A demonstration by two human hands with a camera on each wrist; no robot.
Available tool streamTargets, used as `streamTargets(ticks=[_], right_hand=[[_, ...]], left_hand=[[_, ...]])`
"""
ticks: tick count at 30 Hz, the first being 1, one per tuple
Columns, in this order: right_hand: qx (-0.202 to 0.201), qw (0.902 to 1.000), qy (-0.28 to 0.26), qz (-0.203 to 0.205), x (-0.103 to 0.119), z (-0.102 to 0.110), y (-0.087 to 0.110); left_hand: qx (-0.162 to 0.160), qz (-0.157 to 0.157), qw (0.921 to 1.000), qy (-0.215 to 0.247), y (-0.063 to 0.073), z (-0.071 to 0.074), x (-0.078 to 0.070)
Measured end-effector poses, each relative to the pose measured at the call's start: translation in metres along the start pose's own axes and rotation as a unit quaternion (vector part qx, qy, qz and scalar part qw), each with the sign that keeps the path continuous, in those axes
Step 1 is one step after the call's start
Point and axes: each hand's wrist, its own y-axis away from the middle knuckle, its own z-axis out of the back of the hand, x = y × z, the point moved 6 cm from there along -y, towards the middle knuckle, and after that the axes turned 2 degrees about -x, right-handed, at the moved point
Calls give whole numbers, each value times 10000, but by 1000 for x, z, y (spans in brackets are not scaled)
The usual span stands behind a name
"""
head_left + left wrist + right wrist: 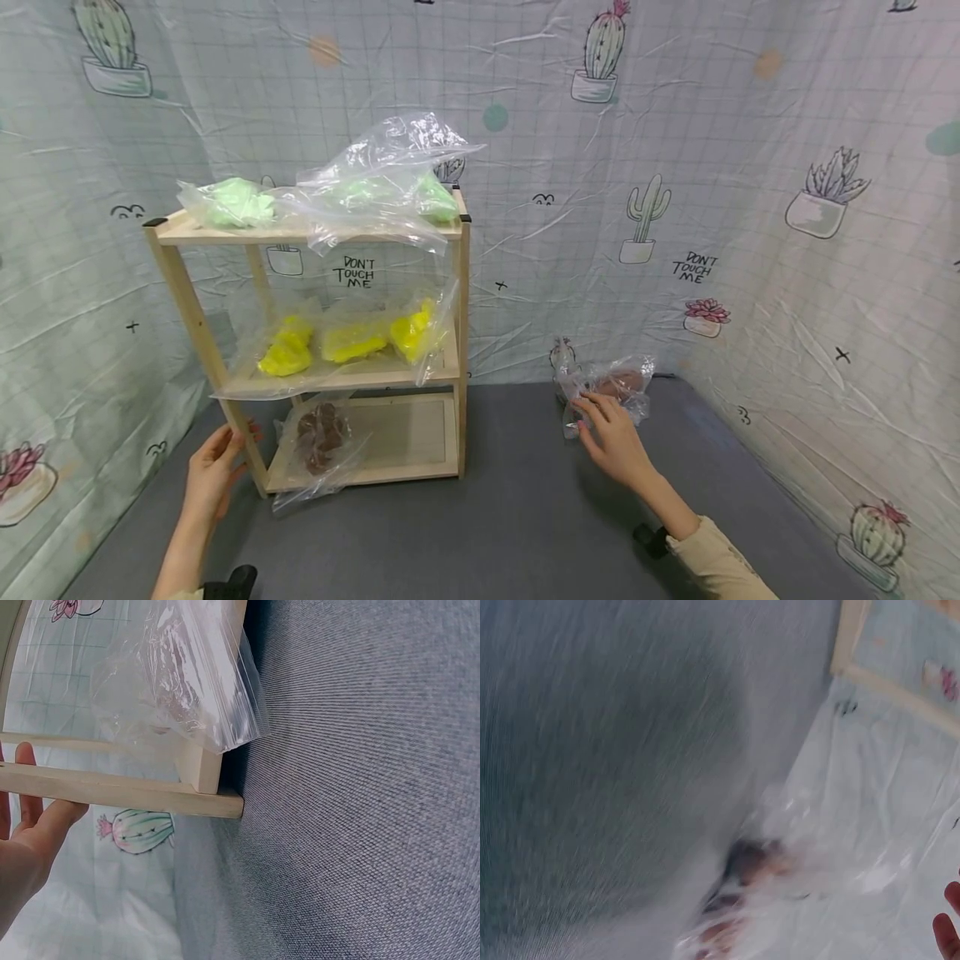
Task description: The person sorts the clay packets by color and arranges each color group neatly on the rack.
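Note:
My left hand (212,467) grips the front left post of a small wooden shelf (198,321); in the left wrist view the thumb and fingers (56,821) lie on either side of that post. At the right, my right hand (617,442) reaches with extended fingers over a clear plastic bag (637,400) holding something brown. Whether the fingertips touch this bag cannot be told from the head view. The right wrist view is blurred, with only fingertips (946,934) at its edge. Another bag of brown lumps (322,437) sits on the shelf's bottom board.
Several clear bags with bright yellow contents (352,340) lie on the middle board. Bags with pale green contents (238,202) rest on top, their plastic overhanging the front edge. A patterned curtain (525,283) surrounds the grey table surface (517,533).

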Motion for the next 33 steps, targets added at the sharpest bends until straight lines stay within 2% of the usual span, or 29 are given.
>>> streamTargets(ticks=[3,5,7,9,11,12,13,15,18,20,24,27,33], right_hand=[[-56,9996,148,-225,-17,-3,1],[25,9991,192,-375,-27,-6,2],[213,9980,280,-532,-37,-12,3],[454,9960,343,-693,-45,-18,3],[751,9926,430,-852,-53,-24,4],[899,9904,465,-940,-57,-27,4],[1036,9883,460,-1023,-60,-30,4],[1316,9833,428,-1186,-65,-36,4],[1717,9750,284,-1381,-71,-45,5],[1960,9691,145,-1494,-73,-52,7],[2366,9591,114,-1553,-77,-64,12],[2527,9562,316,-1445,-79,-71,15],[2306,9632,799,-1122,-80,-76,10]], left_hand=[[-7,-17,10000,-8,3,-3,-5],[31,-1,9999,-163,8,-9,-16],[7,-88,10000,-18,15,-18,-30],[47,-97,9999,-75,23,-28,-47],[14,-73,9999,-110,27,-32,-54],[16,-107,9999,2,26,-31,-52],[10,-11,9998,-184,25,-30,-49],[-38,47,9996,-272,18,-21,-33],[-126,57,9998,-169,6,-6,-7],[-145,64,9997,-170,1,0,3],[-90,-14,9999,-80,-1,1,8],[-168,0,9998,-96,-1,2,8],[-59,-93,9999,-119,30,-35,-61]])
